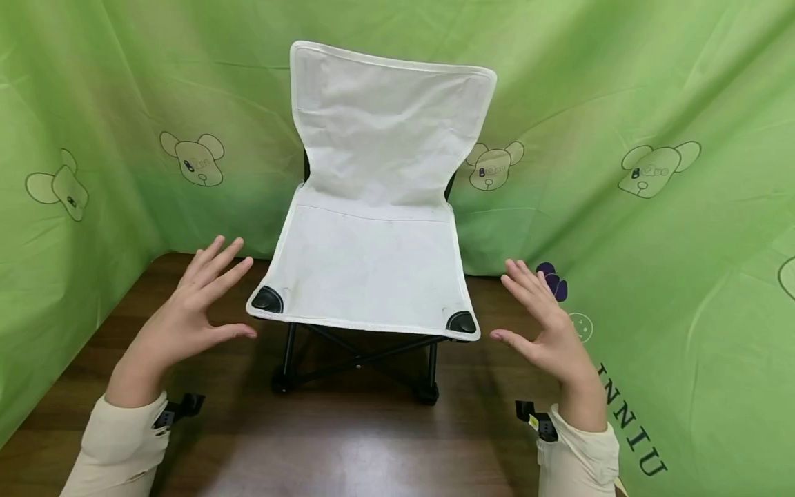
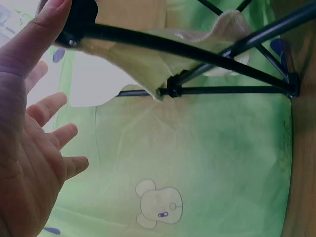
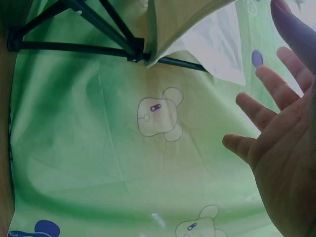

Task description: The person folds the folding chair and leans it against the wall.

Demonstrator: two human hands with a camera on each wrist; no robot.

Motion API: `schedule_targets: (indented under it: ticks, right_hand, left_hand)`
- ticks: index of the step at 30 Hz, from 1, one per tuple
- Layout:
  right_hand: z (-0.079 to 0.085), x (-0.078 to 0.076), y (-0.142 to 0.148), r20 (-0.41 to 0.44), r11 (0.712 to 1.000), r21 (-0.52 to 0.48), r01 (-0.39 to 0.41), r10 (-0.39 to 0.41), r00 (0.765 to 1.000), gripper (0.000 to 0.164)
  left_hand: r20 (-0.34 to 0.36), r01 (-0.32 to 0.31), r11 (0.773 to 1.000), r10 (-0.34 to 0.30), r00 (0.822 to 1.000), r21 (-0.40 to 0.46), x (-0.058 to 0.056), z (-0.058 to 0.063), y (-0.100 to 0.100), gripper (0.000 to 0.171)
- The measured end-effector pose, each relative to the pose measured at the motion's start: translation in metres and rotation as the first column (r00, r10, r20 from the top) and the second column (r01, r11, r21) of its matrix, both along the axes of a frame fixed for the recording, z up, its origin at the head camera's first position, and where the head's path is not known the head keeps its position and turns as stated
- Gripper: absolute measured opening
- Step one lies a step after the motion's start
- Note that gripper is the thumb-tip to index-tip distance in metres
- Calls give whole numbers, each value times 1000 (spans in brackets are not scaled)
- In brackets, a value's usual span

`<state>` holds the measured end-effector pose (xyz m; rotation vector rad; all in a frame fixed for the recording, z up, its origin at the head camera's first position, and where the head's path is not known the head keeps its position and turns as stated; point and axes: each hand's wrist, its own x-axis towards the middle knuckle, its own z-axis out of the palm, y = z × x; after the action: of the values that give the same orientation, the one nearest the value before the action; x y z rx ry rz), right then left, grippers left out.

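A white fabric folding chair (image 1: 373,269) with a thin black frame stands unfolded in the middle of the head view, its backrest (image 1: 391,117) at the far side. Black caps cover the two front corners of the seat. To the left of the seat, my left hand (image 1: 192,310) is held with fingers spread, apart from the fabric. On the other side my right hand (image 1: 546,331) is spread in much the same way, thumb toward the front right corner. Neither hand holds anything. Both wrist views show the chair's black tubes (image 2: 197,54) and the underside of its seat.
Brown wood-look floor (image 1: 348,449) lies under the chair. Green cloth (image 1: 621,83) with bear-head prints hangs behind the chair and along both sides, close beyond my right hand. A small black device (image 1: 540,421) is strapped on each wrist.
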<state>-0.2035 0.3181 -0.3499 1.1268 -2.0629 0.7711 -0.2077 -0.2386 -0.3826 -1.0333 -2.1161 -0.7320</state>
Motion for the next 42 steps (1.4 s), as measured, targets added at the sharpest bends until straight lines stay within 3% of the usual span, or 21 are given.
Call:
schedule_targets:
  ticks: [5,12,25,42]
  right_hand:
    - [4,3,-7,-4,999,12,-36,36,999,80]
    - [8,7,-19,13,995,30,-99,99,995,78]
    - [9,12,-38,52,971,51,-233,230,972,76]
    - [1,5,-49,54,933,45,-357,354,934,65]
  left_hand:
    - [-2,64,997,-64,998,30,1,2,7,96]
    - [-1,100,994,-100,995,39,5,6,11,88]
    - [-43,188,980,-185,982,63,2,2,22,73]
    - [-106,337,932,-325,940,132,9,14,40,53]
